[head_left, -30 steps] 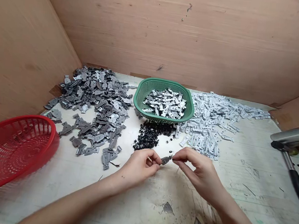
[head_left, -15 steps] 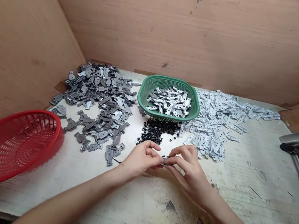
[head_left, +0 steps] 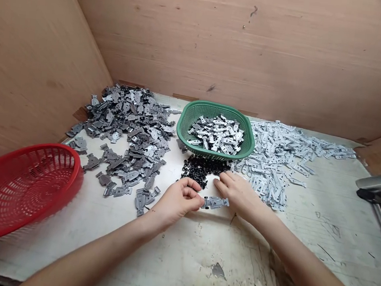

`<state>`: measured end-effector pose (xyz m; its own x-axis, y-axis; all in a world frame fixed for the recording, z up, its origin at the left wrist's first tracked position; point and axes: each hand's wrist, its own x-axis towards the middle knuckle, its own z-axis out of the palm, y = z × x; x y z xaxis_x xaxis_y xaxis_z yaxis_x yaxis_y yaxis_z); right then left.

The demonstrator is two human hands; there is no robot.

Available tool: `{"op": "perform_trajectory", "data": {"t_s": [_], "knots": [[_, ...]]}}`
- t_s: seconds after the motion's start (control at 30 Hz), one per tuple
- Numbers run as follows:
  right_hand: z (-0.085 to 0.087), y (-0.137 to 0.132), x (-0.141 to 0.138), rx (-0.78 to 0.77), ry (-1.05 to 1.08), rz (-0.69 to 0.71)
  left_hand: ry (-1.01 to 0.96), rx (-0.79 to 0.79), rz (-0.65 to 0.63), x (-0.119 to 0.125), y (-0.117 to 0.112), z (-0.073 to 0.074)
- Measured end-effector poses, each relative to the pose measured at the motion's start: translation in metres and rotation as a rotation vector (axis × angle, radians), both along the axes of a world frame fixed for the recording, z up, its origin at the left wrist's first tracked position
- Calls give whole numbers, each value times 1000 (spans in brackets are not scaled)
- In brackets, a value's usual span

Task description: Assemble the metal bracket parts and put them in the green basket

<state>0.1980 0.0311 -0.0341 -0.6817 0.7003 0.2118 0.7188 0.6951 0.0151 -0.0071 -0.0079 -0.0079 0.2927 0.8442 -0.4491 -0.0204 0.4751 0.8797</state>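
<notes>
My left hand pinches a flat grey metal clip plate by its left end, between thumb and fingers. Small black pieces sit on the plate near my fingertips. The plate points right, above the table. My right hand is off the plate, reaching down just behind its far end. Its fingers are bent and slightly apart, with nothing visible in them; the thumb is hidden. They are close to the right edge of a heap of small black parts and to the pile of whitish metal strips.
Behind the black parts stands a green basket holding several metal pieces. Grey metal plates lie heaped at the left. A red basket leans at the far left. Wooden panels enclose the table, and a metal bar juts in at right.
My right hand has let go of the plate and moved up toward the black parts. More of the plate now shows in my left hand. The view has shifted slightly.
</notes>
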Motion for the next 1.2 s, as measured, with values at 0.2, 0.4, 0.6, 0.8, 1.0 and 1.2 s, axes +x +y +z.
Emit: {"op": "perform_trajectory", "data": {"t_s": [0.2, 0.4, 0.6, 0.8, 1.0, 1.2], "knots": [[3, -6, 3, -30, 140, -97, 71, 93, -10, 1, -1, 1], [36, -44, 21, -355, 664, -209, 55, 54, -7, 2, -1, 0], [29, -66, 11, -340, 594, -107, 44, 11, -36, 4, -3, 1], [28, -72, 10, -353, 604, -117, 37, 10, -40, 3, -3, -3], [26, -33, 44, -128, 421, -254, 62, -2, -45, 3, -3, -1], [13, 4, 58, 47, -201, -102, 78, -1, -40, 4, -3, 4]]}}
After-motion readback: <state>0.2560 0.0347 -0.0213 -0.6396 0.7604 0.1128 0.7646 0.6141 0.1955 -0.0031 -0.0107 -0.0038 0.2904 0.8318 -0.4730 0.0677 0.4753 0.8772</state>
